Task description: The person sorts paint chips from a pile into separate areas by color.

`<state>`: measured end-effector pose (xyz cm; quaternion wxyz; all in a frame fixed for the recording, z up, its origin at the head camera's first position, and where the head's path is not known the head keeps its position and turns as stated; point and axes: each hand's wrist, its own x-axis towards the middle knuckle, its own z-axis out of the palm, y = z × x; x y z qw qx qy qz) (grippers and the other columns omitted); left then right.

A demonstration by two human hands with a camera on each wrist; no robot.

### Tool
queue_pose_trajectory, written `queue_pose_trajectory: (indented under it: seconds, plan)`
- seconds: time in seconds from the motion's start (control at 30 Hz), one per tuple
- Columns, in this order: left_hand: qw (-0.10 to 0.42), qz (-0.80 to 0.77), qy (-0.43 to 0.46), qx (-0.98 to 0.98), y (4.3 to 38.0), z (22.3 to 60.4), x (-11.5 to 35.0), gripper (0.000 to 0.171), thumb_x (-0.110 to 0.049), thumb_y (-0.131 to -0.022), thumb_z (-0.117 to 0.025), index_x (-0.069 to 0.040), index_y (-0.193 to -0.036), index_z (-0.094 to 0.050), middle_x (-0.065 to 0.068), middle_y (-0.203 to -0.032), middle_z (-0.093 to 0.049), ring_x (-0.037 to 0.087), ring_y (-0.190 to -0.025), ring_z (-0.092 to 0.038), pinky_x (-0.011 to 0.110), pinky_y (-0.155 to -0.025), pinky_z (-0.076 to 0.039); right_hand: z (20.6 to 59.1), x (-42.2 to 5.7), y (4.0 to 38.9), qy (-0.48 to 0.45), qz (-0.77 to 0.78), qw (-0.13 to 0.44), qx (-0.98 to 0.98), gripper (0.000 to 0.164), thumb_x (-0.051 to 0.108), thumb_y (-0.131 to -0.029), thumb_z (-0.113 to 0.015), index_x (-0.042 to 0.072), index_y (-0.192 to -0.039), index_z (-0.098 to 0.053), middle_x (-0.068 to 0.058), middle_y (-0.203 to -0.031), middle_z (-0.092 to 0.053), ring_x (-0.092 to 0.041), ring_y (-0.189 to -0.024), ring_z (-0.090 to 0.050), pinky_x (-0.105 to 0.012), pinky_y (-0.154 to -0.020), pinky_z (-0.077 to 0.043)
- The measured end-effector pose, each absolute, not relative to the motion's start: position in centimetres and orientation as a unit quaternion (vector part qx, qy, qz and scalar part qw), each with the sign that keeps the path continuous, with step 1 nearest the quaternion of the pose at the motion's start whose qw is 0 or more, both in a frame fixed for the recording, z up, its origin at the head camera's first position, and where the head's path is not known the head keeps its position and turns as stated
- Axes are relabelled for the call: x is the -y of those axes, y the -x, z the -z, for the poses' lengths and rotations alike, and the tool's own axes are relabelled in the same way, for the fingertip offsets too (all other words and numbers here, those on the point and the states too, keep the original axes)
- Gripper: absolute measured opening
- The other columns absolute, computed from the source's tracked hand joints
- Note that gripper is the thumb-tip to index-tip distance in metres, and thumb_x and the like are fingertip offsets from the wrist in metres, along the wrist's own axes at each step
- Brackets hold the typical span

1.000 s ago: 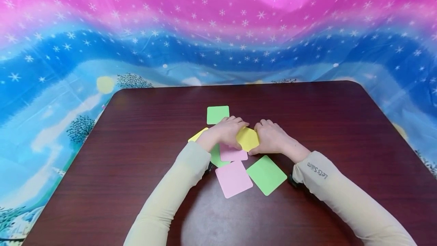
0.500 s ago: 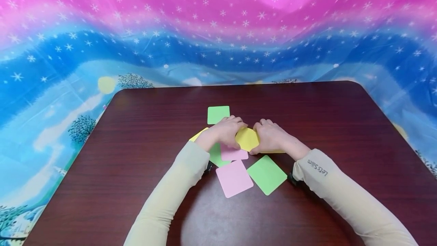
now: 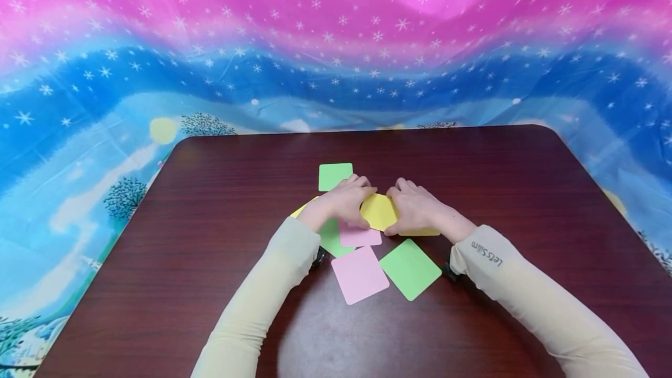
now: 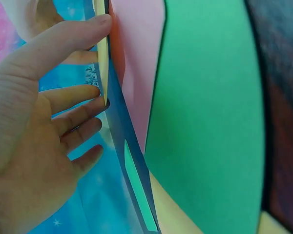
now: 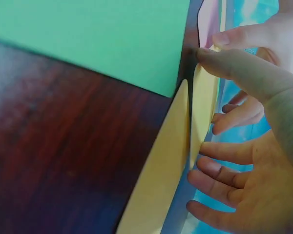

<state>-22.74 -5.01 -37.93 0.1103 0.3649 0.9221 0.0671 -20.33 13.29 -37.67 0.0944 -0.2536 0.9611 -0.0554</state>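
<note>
A yellow card [image 3: 379, 212] is held between both hands over the middle of the table. My left hand [image 3: 343, 200] grips its left edge, thumb on the near side and fingers at the far side. The opposite edge is held by my right hand [image 3: 417, 210]. In the right wrist view the yellow card [image 5: 203, 102] stands out edge-on just above the table. Beneath the left hand lie a pink card [image 3: 361, 235], a green card [image 3: 332, 241] and a yellow one [image 3: 301, 208], partly covered. Another yellow card [image 3: 424, 231] shows from under the right hand.
Nearer the body, a second pink card [image 3: 360, 276] and a green card [image 3: 410, 269] lie flat side by side. One more green card [image 3: 333, 177] lies farther back. The dark wooden table [image 3: 236, 191] ends at a patterned cloth [image 3: 336, 45] hanging behind it.
Both hands have shifted slightly leftward and away from the body with the yellow card between them. The cards on the table stay where they were.
</note>
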Motion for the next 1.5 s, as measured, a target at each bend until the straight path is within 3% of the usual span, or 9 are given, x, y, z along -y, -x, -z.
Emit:
queue_pose_trajectory:
  seconds: [0.4, 0.83, 1.2, 1.5]
  plan:
    - [0.089, -0.093, -0.351, -0.928, 23.3, 37.8, 5.2, 0.07, -0.038, -0.064, -0.077, -0.01, -0.123, -0.053, 0.003, -0.113, -0.046, 0.018, -0.106, -0.036, 0.034, -0.092, -0.033, 37.2, -13.5, 21.3, 0.27, 0.078, 0.085, -0.956, 0.079, 0.047, -0.061, -0.077, -0.003, -0.117, -0.051, -0.011, -0.104, -0.046, -0.023, -0.089, -0.044, -0.035, -0.074, -0.044]
    - [0.038, -0.088, -0.318, -0.943, 24.2, 38.3, 5.6, 0.078, -0.043, -0.063, -0.076, -0.01, -0.128, -0.049, 0.002, -0.12, -0.043, 0.019, -0.113, -0.034, 0.035, -0.099, -0.029, 37.1, -13.6, 22.0, 0.271, 0.069, 0.063, -0.958, 0.087, 0.044, -0.063, -0.078, -0.004, -0.126, -0.043, -0.016, -0.112, -0.043, -0.025, -0.092, -0.045, -0.037, -0.078, -0.043]
    - [0.048, -0.11, -0.298, -0.947, 24.7, 38.4, 6.0, 0.08, -0.042, -0.067, -0.075, -0.009, -0.134, -0.044, 0.004, -0.126, -0.042, 0.021, -0.116, -0.033, 0.037, -0.099, -0.029, 37.2, -13.4, 23.2, 0.274, 0.062, 0.047, -0.959, 0.081, 0.042, -0.064, -0.077, -0.005, -0.123, -0.045, -0.016, -0.111, -0.044, -0.026, -0.089, -0.047, -0.039, -0.078, -0.043]
    - [0.058, -0.131, -0.29, -0.946, 25.2, 38.6, 6.0, 0.073, -0.028, -0.073, -0.072, -0.009, -0.136, -0.041, 0.006, -0.132, -0.04, 0.023, -0.121, -0.031, 0.04, -0.102, -0.027, 37.2, -13.4, 24.3, 0.257, 0.06, 0.054, -0.963, 0.083, 0.04, -0.067, -0.077, -0.004, -0.128, -0.041, -0.016, -0.119, -0.042, -0.029, -0.1, -0.048, -0.046, -0.087, -0.04]
